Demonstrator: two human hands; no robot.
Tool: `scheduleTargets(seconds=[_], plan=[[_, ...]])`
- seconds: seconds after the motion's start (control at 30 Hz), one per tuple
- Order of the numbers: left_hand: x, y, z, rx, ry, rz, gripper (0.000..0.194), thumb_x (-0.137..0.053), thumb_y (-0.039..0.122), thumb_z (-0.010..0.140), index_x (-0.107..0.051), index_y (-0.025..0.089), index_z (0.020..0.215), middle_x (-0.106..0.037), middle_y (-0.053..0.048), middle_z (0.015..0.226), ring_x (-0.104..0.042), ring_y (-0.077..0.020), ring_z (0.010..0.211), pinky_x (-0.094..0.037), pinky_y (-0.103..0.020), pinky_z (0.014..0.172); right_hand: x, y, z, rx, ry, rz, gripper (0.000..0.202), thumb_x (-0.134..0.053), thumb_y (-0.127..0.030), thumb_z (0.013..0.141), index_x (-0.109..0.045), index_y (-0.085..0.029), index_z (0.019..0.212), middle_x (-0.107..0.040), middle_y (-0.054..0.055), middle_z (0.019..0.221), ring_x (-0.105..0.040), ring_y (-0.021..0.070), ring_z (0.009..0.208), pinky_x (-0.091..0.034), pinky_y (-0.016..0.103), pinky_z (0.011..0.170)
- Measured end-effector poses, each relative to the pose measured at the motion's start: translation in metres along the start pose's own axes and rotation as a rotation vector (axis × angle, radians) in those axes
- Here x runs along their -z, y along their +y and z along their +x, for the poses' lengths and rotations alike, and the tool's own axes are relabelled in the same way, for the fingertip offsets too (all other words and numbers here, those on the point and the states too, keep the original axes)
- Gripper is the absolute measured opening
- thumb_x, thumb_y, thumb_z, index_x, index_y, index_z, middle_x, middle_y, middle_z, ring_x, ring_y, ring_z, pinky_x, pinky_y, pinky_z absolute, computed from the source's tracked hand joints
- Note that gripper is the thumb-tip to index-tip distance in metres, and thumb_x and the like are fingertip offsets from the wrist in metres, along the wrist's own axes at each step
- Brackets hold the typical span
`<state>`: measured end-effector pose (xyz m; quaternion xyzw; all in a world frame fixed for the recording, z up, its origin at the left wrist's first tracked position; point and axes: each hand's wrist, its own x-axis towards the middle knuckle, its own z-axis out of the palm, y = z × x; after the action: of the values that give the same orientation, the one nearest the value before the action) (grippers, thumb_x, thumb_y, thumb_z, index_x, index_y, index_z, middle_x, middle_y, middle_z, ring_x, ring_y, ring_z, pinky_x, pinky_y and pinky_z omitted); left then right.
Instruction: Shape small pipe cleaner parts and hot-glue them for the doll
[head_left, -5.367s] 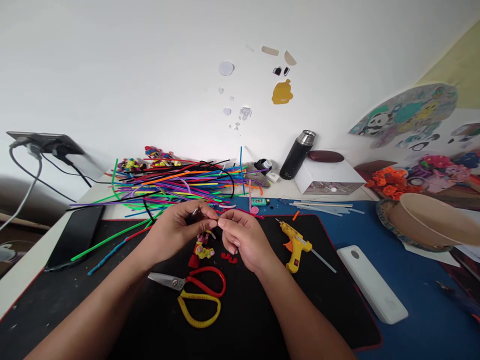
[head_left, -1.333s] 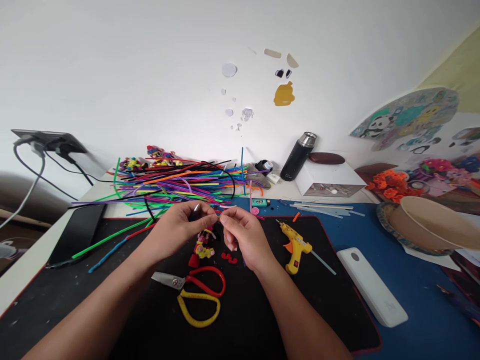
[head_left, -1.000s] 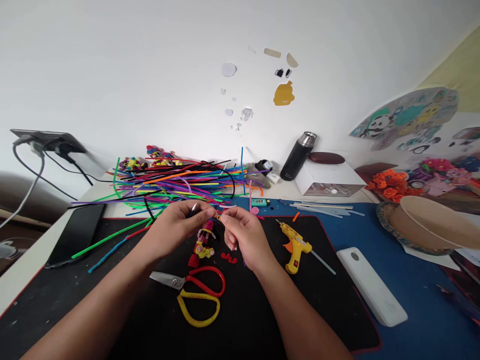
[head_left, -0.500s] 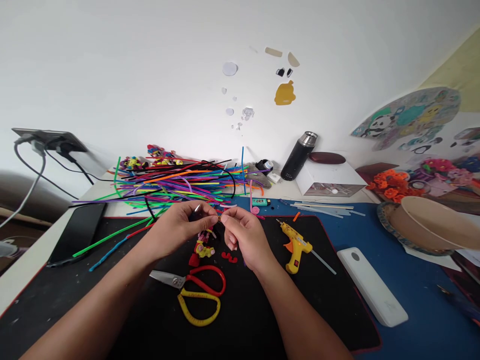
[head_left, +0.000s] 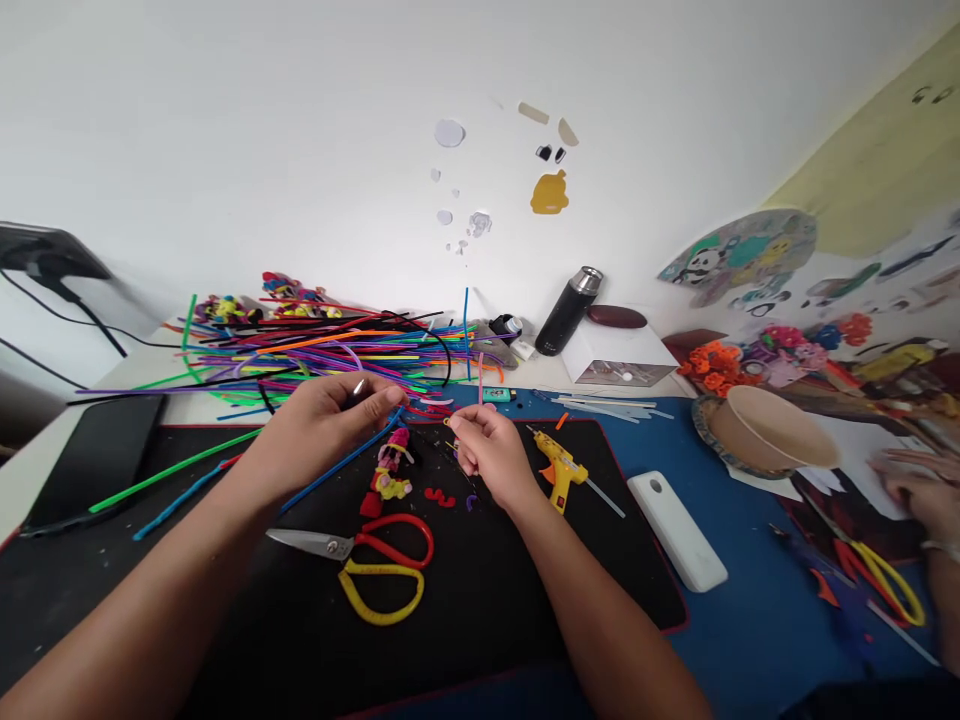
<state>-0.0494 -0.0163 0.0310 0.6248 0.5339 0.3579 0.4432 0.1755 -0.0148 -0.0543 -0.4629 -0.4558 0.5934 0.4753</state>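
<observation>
My left hand [head_left: 337,425] is closed, with a pointed metal tip showing between its fingers and a blue pipe cleaner [head_left: 341,462] running at its fingertips. To its right, my right hand [head_left: 487,450] pinches a small yellow piece [head_left: 448,422]. The two hands are apart. Between and below them on the black mat lies a small pink, yellow and red figure [head_left: 391,470]. Red curled bits [head_left: 440,497] and a purple curl [head_left: 471,503] lie beside it. Nearer me rest scissors [head_left: 384,592] with one red and one yellow handle.
Many pipe cleaners [head_left: 330,350] are heaped along the wall. A yellow glue gun [head_left: 561,470], a white power bank [head_left: 677,530], a black flask [head_left: 570,310] and a bowl [head_left: 780,430] stand rightward. Another person's hand [head_left: 919,485] is at the far right. A phone [head_left: 97,460] lies left.
My hands have moved apart, and a blue pipe cleaner now shows at my left fingertips. The view has shifted rightward, bringing another person's hand and a second pair of scissors into sight.
</observation>
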Motion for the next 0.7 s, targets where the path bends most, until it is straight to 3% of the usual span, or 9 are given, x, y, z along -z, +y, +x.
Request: scheduleTargets(seconds=[0.07,0.2,0.33,0.53,0.7], plan=[[0.003,0.004,-0.002,-0.009,0.004,0.001,0.055,-0.079,0.069,0.084,-0.059,0.02,0.068,-0.044,0.006,0.061,-0.035,-0.0111,0.059,-0.027,-0.022,0.05,0.016,0.003,-0.004,0.003,0.015,-0.157,0.031,-0.08,-0.049,0.083,-0.067,-0.021,0.083,-0.052,-0.009,0.054,-0.044,0.0087,0.039,-0.032,0.024,0.042],[0.007,0.005,-0.004,0.005,0.017,0.01,0.053,-0.077,0.067,0.087,-0.059,0.02,0.07,-0.042,0.006,0.061,-0.034,-0.0108,0.059,-0.026,-0.022,0.051,0.049,0.004,-0.016,-0.034,0.068,-0.363,0.03,-0.076,-0.05,0.085,-0.066,-0.022,0.084,-0.05,-0.01,0.05,-0.044,0.0102,0.039,-0.034,0.023,0.043],[0.01,0.004,-0.006,-0.01,0.005,0.015,0.051,-0.071,0.066,0.093,-0.062,0.019,0.074,-0.045,0.006,0.064,-0.036,-0.0107,0.061,-0.028,-0.022,0.054,0.07,0.002,-0.026,-0.086,0.059,-0.53,0.029,-0.071,-0.051,0.086,-0.066,-0.022,0.084,-0.054,-0.008,0.053,-0.046,0.0108,0.038,-0.032,0.023,0.041],[0.009,0.008,-0.008,-0.043,0.006,-0.004,0.054,-0.079,0.071,0.083,-0.074,0.018,0.083,-0.048,0.006,0.06,-0.039,-0.013,0.063,-0.031,-0.023,0.056,0.068,0.007,-0.042,-0.132,0.002,-0.694,0.019,-0.068,-0.04,0.092,-0.069,-0.022,0.084,-0.054,-0.007,0.056,-0.048,0.012,0.043,-0.03,0.024,0.045],[0.008,0.01,-0.01,-0.078,-0.008,0.004,0.056,-0.076,0.072,0.085,-0.076,0.017,0.084,-0.047,0.005,0.059,-0.045,-0.0149,0.069,-0.035,-0.022,0.061,0.053,0.01,-0.054,-0.127,-0.073,-0.821,0.012,-0.07,-0.025,0.092,-0.071,-0.021,0.081,-0.055,-0.006,0.059,-0.049,0.0127,0.054,-0.031,0.025,0.055]])
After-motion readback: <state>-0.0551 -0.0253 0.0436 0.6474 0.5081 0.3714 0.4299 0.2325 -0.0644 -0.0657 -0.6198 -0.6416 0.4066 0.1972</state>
